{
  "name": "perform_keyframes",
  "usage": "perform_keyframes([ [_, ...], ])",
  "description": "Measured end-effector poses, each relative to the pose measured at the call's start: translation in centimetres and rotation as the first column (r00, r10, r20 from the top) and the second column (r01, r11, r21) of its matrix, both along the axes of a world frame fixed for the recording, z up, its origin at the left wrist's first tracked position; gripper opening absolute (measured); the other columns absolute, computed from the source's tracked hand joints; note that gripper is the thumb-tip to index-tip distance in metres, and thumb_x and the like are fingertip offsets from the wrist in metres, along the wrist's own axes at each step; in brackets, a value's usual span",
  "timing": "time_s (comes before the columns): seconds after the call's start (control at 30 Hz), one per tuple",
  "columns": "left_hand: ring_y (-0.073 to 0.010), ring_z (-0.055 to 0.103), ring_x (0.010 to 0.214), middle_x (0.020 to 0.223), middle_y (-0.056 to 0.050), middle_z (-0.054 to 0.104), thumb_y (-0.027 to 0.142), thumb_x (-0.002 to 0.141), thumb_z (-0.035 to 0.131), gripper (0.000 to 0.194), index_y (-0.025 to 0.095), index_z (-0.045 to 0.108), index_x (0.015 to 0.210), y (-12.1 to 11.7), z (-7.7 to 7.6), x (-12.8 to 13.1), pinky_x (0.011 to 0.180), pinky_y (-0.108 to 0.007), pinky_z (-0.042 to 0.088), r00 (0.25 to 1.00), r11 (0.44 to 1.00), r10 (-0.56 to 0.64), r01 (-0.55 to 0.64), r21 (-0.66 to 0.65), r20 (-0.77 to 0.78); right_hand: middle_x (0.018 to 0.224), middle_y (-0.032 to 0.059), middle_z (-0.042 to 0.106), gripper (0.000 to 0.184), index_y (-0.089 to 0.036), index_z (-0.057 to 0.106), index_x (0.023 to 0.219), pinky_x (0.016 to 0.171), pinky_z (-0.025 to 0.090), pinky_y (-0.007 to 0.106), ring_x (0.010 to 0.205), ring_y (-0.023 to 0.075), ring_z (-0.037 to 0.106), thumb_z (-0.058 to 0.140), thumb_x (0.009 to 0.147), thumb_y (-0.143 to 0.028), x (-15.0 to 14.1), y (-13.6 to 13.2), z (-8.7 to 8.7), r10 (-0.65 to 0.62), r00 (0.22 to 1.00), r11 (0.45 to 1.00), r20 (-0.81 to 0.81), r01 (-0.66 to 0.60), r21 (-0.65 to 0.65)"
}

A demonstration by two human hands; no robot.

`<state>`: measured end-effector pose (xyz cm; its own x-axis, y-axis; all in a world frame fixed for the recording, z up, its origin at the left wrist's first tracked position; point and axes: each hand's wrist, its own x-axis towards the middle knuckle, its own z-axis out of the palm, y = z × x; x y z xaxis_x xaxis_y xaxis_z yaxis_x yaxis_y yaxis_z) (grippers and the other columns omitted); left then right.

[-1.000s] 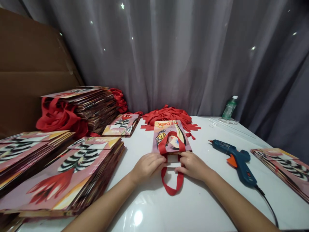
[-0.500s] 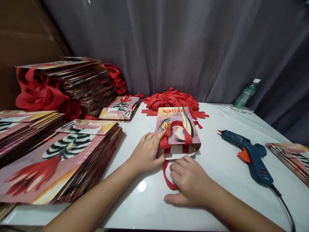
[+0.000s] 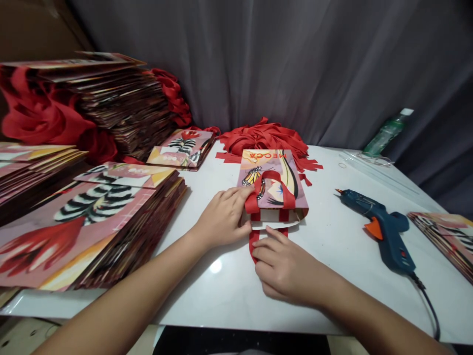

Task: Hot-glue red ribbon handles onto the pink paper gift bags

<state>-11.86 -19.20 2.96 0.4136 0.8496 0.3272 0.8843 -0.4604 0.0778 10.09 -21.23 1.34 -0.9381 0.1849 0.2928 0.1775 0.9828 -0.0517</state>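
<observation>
While L grip (image 3: 224,217) touches bag (image 3: 274,191), near handle's (image 3: 253,240) ptly under R grip (image 3: 284,268).

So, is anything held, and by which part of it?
The left hand holds the bag by its mouth's left corner; whether the right hand grips the lower red handle cannot be told.

The pink and yellow paper bag (image 3: 274,190) with red cloth handles (image 3: 289,199) says "MECCA" in red letters (image 3: 268,155).
</observation>
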Motion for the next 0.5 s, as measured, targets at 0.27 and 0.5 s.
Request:
perform_keyframes([
  [0.27, -0.0304, 0.05, 0.126, 0.14, -0.014, 0.053, 0.03, 0.079, 0.055, 0.065, 0.011, 0.037, 0.139, 0.11, 0.08, 0.08, 0.099, -0.042, 0.042, 1.0, 1.0, -0.001, 0.001, -0.005, 0.008, 0.078, -0.0003, 0.062, 0.014, -0.02, 0.053, 0.073, 0.119, 0.017, 0.047, 0.076, 0.0125, 0.058, 0.045, 0.083, -0.013, 0.87, 0.02, 0.21, 0.055, 0.998, 0.953, -0.04, -0.065, -0.294],
  [0.5, -0.0308, 0.05, 0.126, 0.14, -0.015, 0.053, 0.029, 0.079, 0.056, 0.064, 0.011, 0.038, 0.138, -0.03, 0.08, 0.05, 0.099, -0.043, 0.043, 1.0, 1.0, -0.016, 0.016, 0.01, 0.021, 0.067, -0.0036, 0.059, 0.018, -0.022, 0.049, 0.066, 0.119, 0.011, 0.051, 0.063, 0.0114, 0.056, 0.044, 0.078, -0.01, 0.93, -0.07, 1.0, 0.026, 0.999, 0.915, -0.027, -0.034, -0.402],
])
